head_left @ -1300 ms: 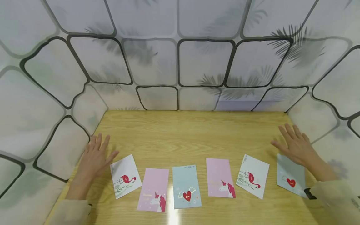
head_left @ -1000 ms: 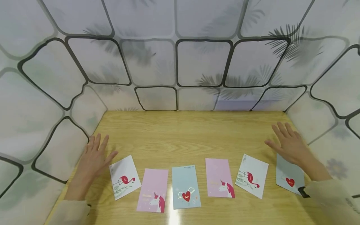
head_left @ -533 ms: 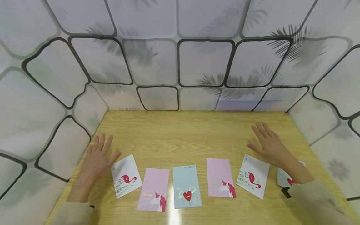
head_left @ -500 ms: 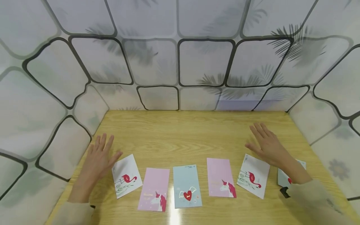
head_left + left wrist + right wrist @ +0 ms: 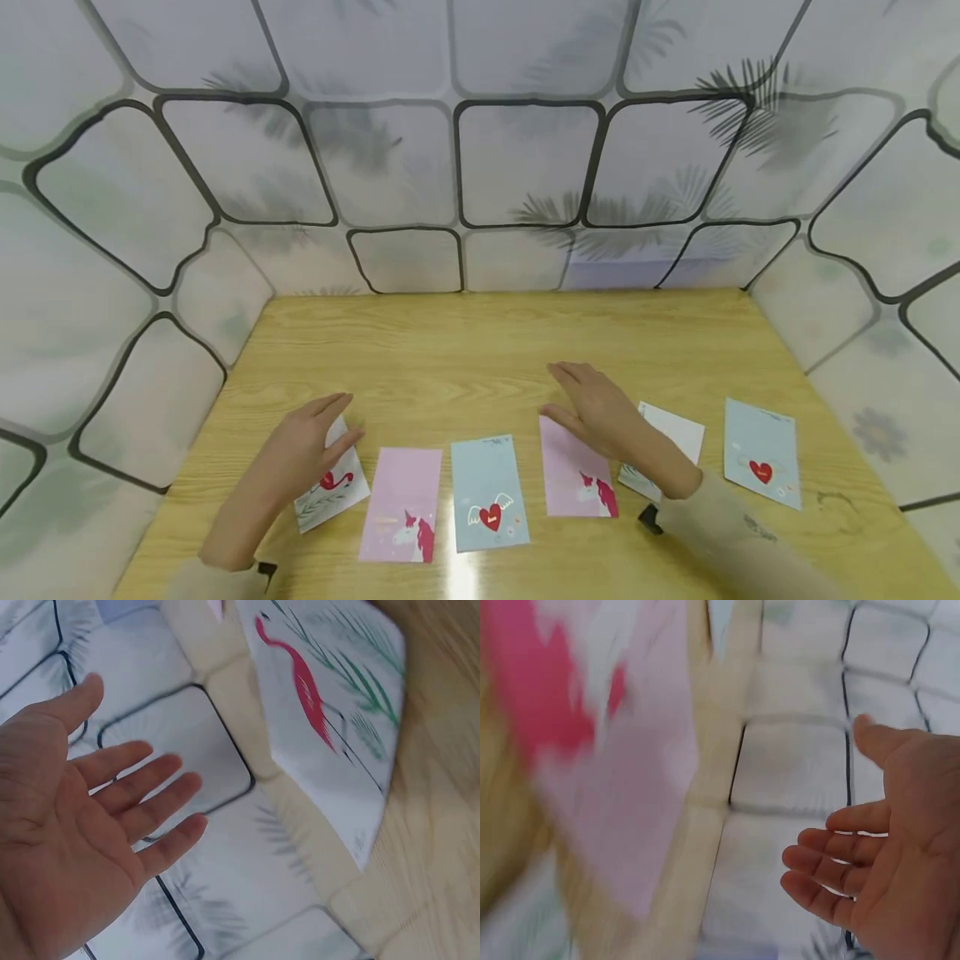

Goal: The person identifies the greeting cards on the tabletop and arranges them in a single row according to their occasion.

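Observation:
My left hand (image 5: 298,448) hovers over the white flamingo card (image 5: 328,505) at the left, its fingers extended and holding nothing. In the left wrist view the same flamingo card (image 5: 322,712) lies apart from the hand (image 5: 97,825). Above the upper edge of the right pink unicorn card (image 5: 564,467) is my right hand (image 5: 600,412), empty, with fingers loosely straight. Its forearm partly hides the right white flamingo card (image 5: 681,432). Blurred in the right wrist view, a pink unicorn card (image 5: 630,787) appears beside the right hand (image 5: 900,855).
Between the hands lie the left pink unicorn card (image 5: 401,492) and a light blue winged-heart card (image 5: 483,467). Another blue heart card (image 5: 765,429) lies at the far right. The wooden table (image 5: 450,350) is bordered by patterned walls (image 5: 532,167) at the back and sides.
My right hand has moved left from the far-right blue card to the right pink card, uncovering the blue one. My left hand has shifted right over the flamingo card. The cards lie as before.

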Demonstrator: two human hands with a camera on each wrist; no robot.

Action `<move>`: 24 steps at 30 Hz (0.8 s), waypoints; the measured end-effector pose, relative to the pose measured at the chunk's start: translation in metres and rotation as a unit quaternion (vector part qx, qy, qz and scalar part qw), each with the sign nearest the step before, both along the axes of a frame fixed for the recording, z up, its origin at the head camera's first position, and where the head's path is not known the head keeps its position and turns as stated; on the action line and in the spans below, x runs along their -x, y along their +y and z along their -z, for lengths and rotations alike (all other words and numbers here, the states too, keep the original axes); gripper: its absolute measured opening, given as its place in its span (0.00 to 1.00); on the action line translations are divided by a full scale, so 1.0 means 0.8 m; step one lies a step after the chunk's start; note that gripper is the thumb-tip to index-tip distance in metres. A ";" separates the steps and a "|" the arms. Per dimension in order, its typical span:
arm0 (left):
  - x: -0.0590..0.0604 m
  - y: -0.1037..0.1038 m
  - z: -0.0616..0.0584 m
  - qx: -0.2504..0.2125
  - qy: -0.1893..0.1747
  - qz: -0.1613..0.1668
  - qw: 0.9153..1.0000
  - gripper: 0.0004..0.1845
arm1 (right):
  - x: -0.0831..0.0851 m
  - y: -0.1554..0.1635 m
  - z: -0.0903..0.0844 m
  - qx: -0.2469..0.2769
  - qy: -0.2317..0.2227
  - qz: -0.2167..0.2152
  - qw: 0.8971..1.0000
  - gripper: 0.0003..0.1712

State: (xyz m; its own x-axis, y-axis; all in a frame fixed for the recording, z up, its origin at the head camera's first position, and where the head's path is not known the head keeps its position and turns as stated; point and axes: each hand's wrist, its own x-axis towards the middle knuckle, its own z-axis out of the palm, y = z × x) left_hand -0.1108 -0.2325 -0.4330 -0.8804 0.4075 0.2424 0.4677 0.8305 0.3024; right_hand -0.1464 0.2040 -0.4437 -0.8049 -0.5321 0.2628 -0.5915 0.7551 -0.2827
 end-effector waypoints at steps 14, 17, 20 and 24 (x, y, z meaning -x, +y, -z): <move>-0.020 0.046 0.019 0.013 -0.022 0.050 0.998 0.32 | -0.043 -0.136 0.014 -0.033 -0.005 -0.078 0.996 0.36; -0.022 0.050 0.021 0.030 -0.048 0.033 0.998 0.34 | -0.047 -0.154 0.017 -0.052 -0.020 -0.079 0.995 0.37; -0.022 0.053 0.023 0.044 -0.065 0.017 0.997 0.35 | -0.049 -0.170 0.019 -0.076 -0.022 -0.081 0.994 0.38; -0.020 0.057 0.028 0.054 -0.070 0.007 0.996 0.34 | -0.049 -0.187 0.019 -0.111 -0.010 -0.073 0.991 0.40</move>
